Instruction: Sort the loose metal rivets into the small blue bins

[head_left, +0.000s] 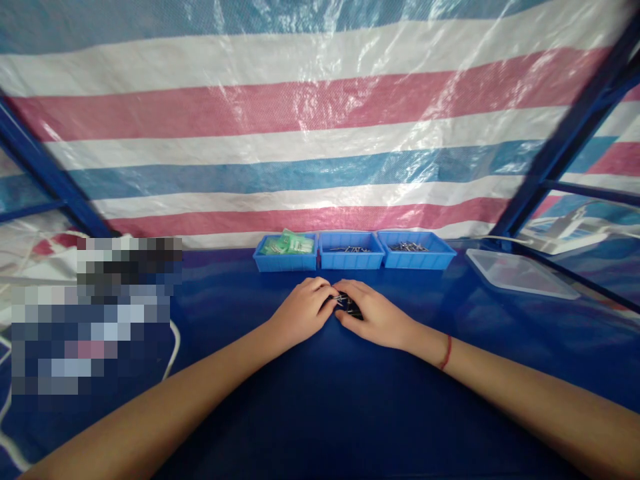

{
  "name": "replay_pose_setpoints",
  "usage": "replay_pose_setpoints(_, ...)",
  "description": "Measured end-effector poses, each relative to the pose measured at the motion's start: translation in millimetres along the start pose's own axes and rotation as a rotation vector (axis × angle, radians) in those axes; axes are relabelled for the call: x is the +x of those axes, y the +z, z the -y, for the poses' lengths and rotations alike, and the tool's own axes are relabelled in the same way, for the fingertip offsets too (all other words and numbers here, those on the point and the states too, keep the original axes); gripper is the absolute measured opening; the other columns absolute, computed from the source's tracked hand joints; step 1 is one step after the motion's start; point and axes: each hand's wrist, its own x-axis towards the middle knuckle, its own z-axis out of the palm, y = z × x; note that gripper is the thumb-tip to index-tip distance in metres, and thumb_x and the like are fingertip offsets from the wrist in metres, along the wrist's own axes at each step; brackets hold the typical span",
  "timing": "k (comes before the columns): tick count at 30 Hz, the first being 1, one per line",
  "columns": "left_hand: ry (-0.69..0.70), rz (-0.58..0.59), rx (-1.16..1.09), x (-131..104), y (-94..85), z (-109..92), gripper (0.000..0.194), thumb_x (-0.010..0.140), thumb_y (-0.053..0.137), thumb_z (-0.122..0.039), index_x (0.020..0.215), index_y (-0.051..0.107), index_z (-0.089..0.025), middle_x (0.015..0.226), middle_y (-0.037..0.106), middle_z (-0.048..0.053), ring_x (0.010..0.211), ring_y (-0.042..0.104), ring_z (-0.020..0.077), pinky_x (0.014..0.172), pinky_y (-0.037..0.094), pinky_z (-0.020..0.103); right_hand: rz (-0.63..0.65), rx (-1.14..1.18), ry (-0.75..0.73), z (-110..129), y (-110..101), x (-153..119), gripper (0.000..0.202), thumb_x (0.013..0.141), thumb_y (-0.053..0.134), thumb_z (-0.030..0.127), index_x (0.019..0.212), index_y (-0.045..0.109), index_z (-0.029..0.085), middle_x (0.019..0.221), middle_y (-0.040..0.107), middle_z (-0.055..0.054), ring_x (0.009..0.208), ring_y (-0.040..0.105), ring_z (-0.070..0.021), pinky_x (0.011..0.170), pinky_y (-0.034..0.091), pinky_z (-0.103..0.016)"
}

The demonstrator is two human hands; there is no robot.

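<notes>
My left hand (306,310) is closed, its thumb and forefinger together at a thin silver metal pin (339,300). Facing it, my right hand (379,312) curls its fingers and thumb around a small cluster of black and silver pin-like pieces (354,307). These look like nails or rivets; the exact kind is too small to tell. Both hands rest close together over the blue table (345,400), and the fingers hide part of the cluster.
Behind my hands stand a blue bin (287,263) with green packets, a middle blue bin (353,260) and a right blue bin (417,259), both with silver pins. A translucent lid (523,273) lies right. A white cable (173,350) runs at left beside a blurred-out area.
</notes>
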Motion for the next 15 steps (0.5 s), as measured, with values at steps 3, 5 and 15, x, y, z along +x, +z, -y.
replay_pose_setpoints(3,-0.046,-0.021,0.027,-2.8,-0.9,-1.7,0.017,0.089,0.048,-0.024,0.094,0.063,-0.02,0.097,0.064,0.004,0.092,0.056,0.0186,0.084,0.045,0.035,-0.06,-0.026,-0.016,1.4,0.8,0.6,0.02,0.081,0.054,0.019,0.1,0.058,0.019,0.103,0.063,-0.009,0.101,0.057,-0.0227,0.09,0.045,-0.041)
replay_pose_setpoints(5,-0.063,-0.007,0.034,-3.4,-1.8,-3.4,0.017,0.09,0.048,-0.026,0.091,0.064,-0.02,0.095,0.064,0.003,0.09,0.056,0.0184,0.081,0.044,0.034,-0.089,-0.058,-0.023,0.7,0.3,-0.2,0.015,0.082,0.054,0.021,0.095,0.06,0.019,0.1,0.064,-0.009,0.1,0.057,-0.023,0.088,0.045,-0.041)
replay_pose_setpoints(15,-0.119,-0.016,0.045,-5.7,-3.7,-6.8,0.022,0.092,0.046,-0.03,0.088,0.064,-0.019,0.094,0.063,0.002,0.087,0.053,0.0174,0.081,0.041,0.033,-0.119,-0.066,0.017,-2.9,-0.4,-4.2,0.011,0.082,0.056,0.018,0.086,0.065,0.02,0.096,0.066,-0.006,0.092,0.058,-0.0201,0.084,0.045,-0.037)
